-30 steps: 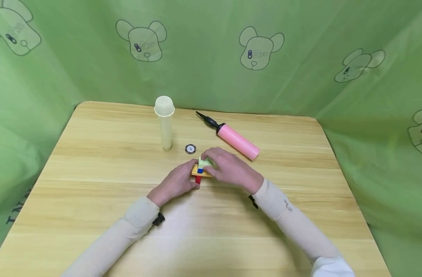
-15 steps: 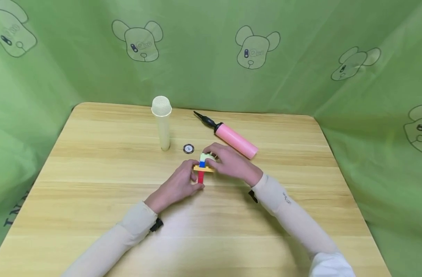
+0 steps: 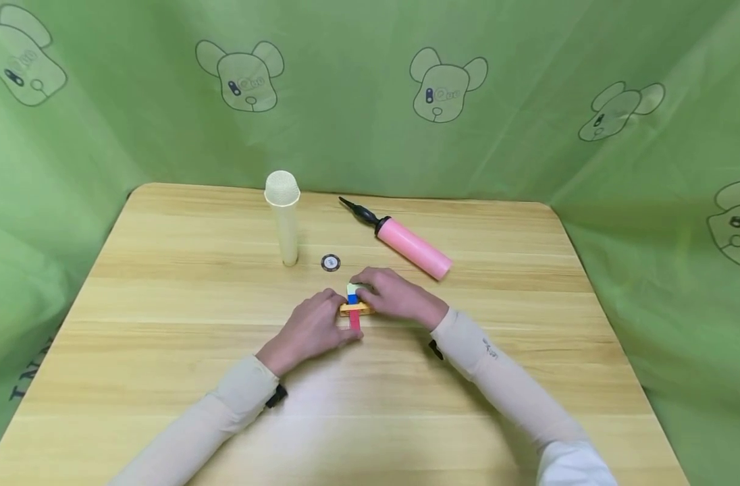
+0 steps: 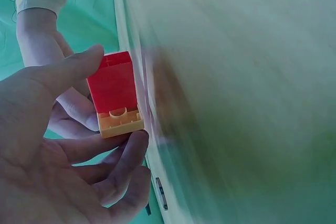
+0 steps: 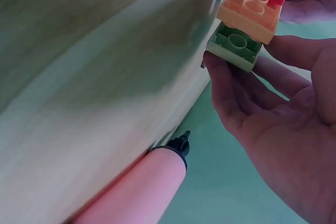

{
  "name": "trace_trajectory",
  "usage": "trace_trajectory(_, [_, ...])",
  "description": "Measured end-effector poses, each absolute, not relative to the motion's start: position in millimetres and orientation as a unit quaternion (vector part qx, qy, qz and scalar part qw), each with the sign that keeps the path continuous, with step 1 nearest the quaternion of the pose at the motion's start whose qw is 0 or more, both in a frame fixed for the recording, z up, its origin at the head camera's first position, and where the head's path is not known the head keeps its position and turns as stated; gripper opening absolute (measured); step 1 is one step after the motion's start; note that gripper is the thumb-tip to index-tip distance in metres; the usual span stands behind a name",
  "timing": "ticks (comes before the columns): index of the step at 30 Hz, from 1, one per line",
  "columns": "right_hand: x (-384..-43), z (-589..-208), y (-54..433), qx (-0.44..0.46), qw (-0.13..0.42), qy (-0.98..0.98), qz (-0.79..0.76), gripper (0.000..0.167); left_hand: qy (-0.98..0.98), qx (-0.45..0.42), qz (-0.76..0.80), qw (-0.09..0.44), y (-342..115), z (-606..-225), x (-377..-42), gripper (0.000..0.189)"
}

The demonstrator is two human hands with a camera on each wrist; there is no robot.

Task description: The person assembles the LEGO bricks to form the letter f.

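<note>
Both hands work on a small stack of toy building bricks near the table's middle. At one end is a red brick [image 4: 113,85], joined to a wider yellow-orange brick [image 4: 122,127]. A blue brick [image 3: 352,299] and a pale green brick [image 5: 236,44] follow at the other end. My left hand [image 3: 312,331] grips the stack, its thumb at the red end and fingertips against the yellow-orange brick. From the right, my right hand [image 3: 400,294] holds the pale green brick with curled fingers, hiding part of it. In the right wrist view the hollow underside of the green brick shows.
A cream microphone-shaped object [image 3: 287,219] stands upright behind the hands. Near it lies a round dark-rimmed chip [image 3: 330,262]. A pink hand pump [image 3: 414,248] with a black nozzle rests at the back right. Green curtain [image 3: 346,121] encloses the wooden table [image 3: 181,283].
The brick stack first tips so more of its red end shows, then moves slightly down in the head view. Both hands stay on it throughout, and the right hand shifts a little toward me.
</note>
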State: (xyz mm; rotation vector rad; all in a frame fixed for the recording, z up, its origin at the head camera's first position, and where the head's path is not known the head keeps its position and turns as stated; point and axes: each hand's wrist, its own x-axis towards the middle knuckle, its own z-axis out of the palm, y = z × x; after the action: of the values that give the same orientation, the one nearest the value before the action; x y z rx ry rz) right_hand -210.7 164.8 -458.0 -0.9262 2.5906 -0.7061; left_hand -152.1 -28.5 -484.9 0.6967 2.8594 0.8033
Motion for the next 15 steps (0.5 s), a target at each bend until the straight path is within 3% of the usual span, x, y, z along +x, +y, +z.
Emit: trace_trajectory(15, [-210.6, -465.2, 162.1, -0.308, 0.164, 0.910, -0.224, 0.033, 0.934, 0.245, 0.255, 0.042, -29.9, -486.7, -151.8, 0.066])
